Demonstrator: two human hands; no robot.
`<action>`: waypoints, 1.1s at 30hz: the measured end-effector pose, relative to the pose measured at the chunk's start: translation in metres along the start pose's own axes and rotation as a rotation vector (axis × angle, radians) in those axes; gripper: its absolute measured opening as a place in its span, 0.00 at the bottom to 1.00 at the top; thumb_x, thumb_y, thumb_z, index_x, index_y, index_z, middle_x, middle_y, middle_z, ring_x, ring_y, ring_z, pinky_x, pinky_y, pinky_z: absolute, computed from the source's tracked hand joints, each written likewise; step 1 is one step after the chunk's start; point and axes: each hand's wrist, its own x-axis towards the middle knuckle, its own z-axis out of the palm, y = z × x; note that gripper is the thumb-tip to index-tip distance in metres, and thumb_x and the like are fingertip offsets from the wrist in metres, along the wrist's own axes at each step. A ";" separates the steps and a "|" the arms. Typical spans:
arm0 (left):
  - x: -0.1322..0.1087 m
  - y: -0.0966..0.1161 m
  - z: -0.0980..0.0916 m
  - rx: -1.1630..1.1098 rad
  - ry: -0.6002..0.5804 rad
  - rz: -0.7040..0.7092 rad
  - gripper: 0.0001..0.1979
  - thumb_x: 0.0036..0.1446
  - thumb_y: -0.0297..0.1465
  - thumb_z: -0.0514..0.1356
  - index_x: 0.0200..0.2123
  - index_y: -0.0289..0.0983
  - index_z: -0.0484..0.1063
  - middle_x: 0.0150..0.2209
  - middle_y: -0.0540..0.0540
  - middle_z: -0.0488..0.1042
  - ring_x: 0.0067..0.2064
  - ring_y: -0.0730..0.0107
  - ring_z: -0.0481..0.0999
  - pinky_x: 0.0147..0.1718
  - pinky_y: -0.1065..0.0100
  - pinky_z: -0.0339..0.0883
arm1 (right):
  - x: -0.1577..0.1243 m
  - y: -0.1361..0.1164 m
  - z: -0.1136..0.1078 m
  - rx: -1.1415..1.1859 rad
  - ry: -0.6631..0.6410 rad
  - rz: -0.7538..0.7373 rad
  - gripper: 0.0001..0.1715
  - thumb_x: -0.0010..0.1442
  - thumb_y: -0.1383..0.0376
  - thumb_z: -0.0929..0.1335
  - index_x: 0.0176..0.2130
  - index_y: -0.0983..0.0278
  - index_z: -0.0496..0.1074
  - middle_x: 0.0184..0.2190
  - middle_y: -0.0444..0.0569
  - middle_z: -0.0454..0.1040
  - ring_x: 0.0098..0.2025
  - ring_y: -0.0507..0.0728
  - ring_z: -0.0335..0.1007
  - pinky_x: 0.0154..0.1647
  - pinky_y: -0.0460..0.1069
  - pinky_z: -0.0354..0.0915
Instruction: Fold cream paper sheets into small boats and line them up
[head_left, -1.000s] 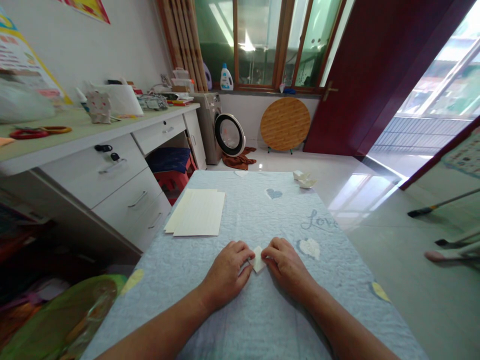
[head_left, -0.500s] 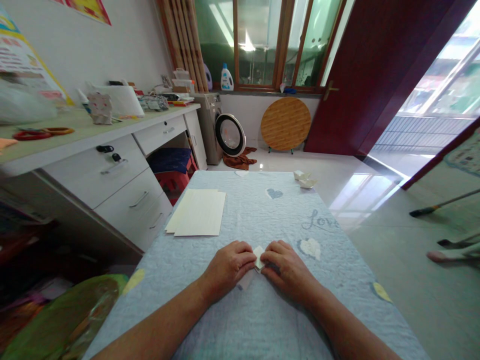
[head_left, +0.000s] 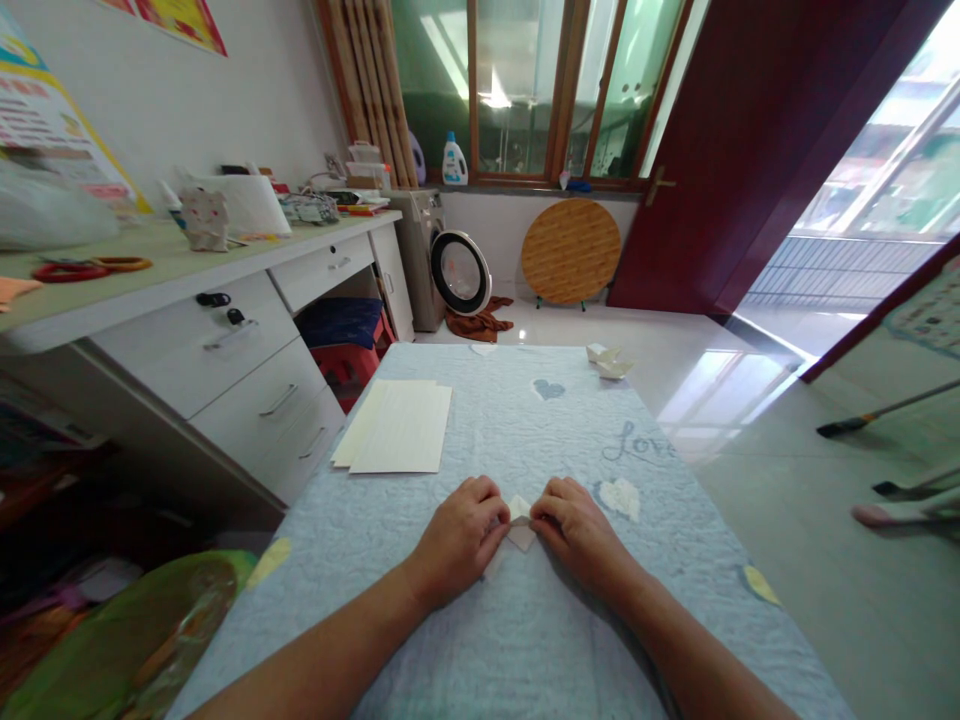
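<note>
A small folded piece of cream paper [head_left: 520, 522] lies near the front middle of a table covered with a light blue cloth [head_left: 525, 440]. My left hand [head_left: 459, 535] pinches its left side with curled fingers. My right hand [head_left: 576, 530] pinches its right side the same way. Both hands rest on the cloth and hide most of the paper's edges. A stack of cream paper sheets [head_left: 395, 425] lies further back on the left. Small folded paper pieces [head_left: 609, 360] sit at the far right corner of the table.
A white desk with drawers [head_left: 225, 330] stands close on the left, with red stools [head_left: 341, 360] under it. A green bag [head_left: 127, 640] lies at lower left. Someone's foot [head_left: 874, 515] and a broom [head_left: 862, 418] are on the shiny floor to the right. A washing machine [head_left: 450, 265] stands behind.
The hands have pressed closer on the small paper, which now shows a smaller, flatter shape between the fingertips. The head view has shifted very slightly.
</note>
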 end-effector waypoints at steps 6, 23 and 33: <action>0.004 -0.001 0.000 -0.066 0.002 -0.119 0.03 0.58 0.24 0.60 0.32 0.37 0.73 0.38 0.46 0.69 0.44 0.62 0.68 0.45 0.62 0.63 | 0.003 -0.003 -0.002 0.002 -0.023 0.055 0.08 0.61 0.73 0.68 0.31 0.64 0.74 0.32 0.46 0.70 0.39 0.55 0.64 0.42 0.50 0.57; 0.009 0.005 0.006 0.169 -0.024 -0.230 0.06 0.62 0.30 0.58 0.33 0.37 0.73 0.39 0.45 0.69 0.44 0.60 0.68 0.44 0.61 0.62 | 0.003 -0.002 0.006 -0.117 -0.021 0.167 0.05 0.63 0.68 0.67 0.33 0.63 0.73 0.35 0.47 0.72 0.40 0.57 0.64 0.42 0.51 0.52; 0.008 0.007 0.007 0.259 -0.025 -0.263 0.06 0.63 0.32 0.59 0.33 0.36 0.73 0.39 0.44 0.69 0.44 0.58 0.67 0.44 0.59 0.61 | 0.005 -0.006 0.006 -0.216 -0.018 0.201 0.07 0.64 0.67 0.66 0.33 0.63 0.72 0.35 0.49 0.74 0.41 0.59 0.66 0.42 0.52 0.51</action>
